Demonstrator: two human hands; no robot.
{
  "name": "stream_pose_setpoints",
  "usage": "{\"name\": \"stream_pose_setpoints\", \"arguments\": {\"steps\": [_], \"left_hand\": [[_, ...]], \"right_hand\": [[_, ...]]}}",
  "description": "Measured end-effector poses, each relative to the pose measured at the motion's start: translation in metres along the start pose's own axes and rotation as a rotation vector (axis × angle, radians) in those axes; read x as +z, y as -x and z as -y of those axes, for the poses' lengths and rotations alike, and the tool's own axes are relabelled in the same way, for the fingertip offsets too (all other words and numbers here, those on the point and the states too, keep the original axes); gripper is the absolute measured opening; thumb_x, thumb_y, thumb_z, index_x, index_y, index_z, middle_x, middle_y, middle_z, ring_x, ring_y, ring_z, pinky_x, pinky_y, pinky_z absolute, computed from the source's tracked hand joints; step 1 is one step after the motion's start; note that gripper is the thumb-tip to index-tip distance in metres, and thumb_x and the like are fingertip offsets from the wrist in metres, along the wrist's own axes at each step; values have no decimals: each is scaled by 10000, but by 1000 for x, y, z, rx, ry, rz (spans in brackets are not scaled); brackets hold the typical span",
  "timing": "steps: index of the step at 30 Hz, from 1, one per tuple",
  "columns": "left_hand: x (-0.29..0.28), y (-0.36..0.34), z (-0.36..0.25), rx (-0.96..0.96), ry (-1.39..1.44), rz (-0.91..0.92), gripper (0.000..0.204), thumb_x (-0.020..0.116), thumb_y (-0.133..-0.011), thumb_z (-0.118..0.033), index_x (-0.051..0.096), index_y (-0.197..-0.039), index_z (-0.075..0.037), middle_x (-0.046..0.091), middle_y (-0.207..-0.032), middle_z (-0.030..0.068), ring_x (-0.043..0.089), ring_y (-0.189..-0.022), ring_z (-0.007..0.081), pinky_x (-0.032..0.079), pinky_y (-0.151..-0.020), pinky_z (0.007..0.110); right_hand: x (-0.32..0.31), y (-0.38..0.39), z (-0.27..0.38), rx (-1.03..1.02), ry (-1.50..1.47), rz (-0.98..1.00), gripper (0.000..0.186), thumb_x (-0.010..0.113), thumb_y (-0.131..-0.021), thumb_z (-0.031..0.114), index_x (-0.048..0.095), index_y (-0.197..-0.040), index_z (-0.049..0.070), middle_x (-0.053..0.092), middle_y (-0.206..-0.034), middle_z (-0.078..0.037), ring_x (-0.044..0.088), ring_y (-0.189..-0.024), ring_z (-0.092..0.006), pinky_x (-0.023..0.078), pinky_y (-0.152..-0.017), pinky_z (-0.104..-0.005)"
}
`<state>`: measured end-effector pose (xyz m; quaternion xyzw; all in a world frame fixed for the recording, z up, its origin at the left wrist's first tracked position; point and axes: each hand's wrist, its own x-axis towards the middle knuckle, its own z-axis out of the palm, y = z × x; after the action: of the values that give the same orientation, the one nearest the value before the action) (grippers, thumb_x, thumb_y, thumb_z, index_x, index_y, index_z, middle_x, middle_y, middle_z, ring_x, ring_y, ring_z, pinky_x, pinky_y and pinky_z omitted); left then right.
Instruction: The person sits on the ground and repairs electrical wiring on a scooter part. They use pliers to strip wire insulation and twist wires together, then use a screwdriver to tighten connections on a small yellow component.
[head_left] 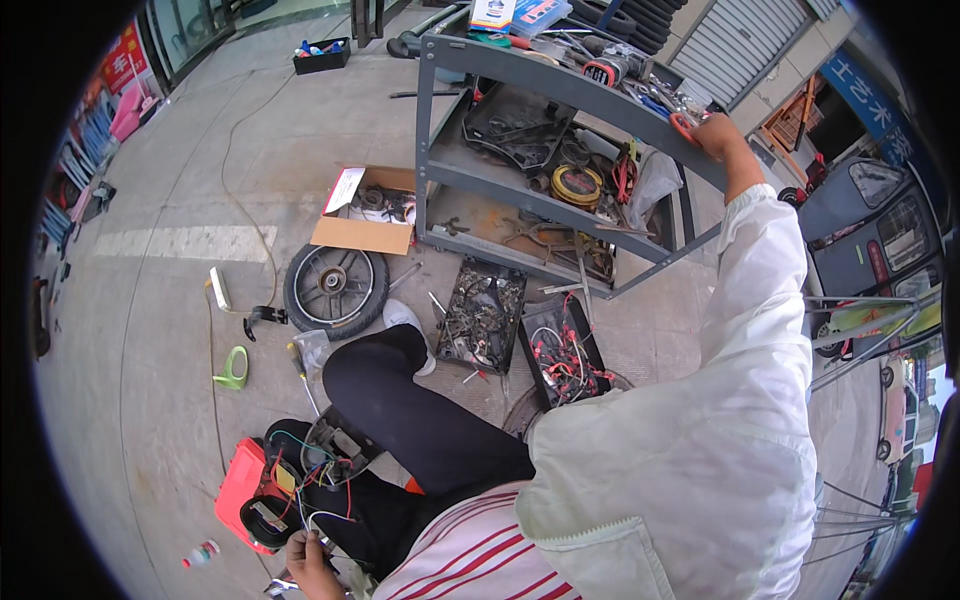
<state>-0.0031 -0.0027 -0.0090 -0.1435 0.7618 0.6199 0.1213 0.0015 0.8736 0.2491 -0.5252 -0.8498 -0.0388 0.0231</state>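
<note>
Red-handled pliers point(684, 124) lie under our right hand point(716, 133) on the top shelf of the grey metal tool cart point(560, 80); whether the fingers have closed, we cannot tell. Our left hand point(305, 557) pinches thin coloured wires point(318, 512) beside the red plastic casing point(243, 490). We should grip the handles squarely and keep the wires steady.

The sleeve point(745, 300) is pale cream-white, the shirt point(470, 555) below it white with red stripes, and the trousers point(410, 410) black. The shelf cart point(520, 75) is grey-blue steel. A red casing point(240, 490) trails red, blue and white wires point(315, 500). The wheel point(335, 290) has a black tyre, near a lime-green tape holder point(233, 370) on grey floor point(150, 330). The cardboard box point(362, 233) is tan.
</note>
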Motion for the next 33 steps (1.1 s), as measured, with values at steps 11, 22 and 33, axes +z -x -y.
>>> {"name": "stream_pose_setpoints", "arguments": {"steps": [11, 22, 33], "left_hand": [[-10, 10, -18, -223, 194, 134, 335, 473, -1025, -199, 655, -1168, 44, 702, -901, 81, 625, -884, 159, 449, -819, 260], [-24, 21, 1, -247, 381, 356, 437, 677, -858, 17, 568, -1282, 4, 622, -1079, 64, 634, -1001, 170, 492, -954, 309], [-32, 24, 12, -221, 581, 374, 632, 637, -924, 29, 380, -1500, 7, 697, -1133, 115, 654, -1021, 115, 487, -755, 174]], "right_hand": [[85, 34, 12, -297, -697, -100, 502, 619, -935, 486, 629, -1120, 20, 569, -850, -49, 528, -747, -170, 405, -650, -311], [114, 421, 224, -964, -975, 1628, 384, 619, -954, 392, 596, -1056, 22, 563, -784, 3, 474, -616, -77, 372, -545, -239], [143, 517, 307, -1493, -44, 1594, 762, 476, -974, 699, 632, -826, -31, 548, -715, -181, 571, -678, -318, 460, -656, -421]]}}
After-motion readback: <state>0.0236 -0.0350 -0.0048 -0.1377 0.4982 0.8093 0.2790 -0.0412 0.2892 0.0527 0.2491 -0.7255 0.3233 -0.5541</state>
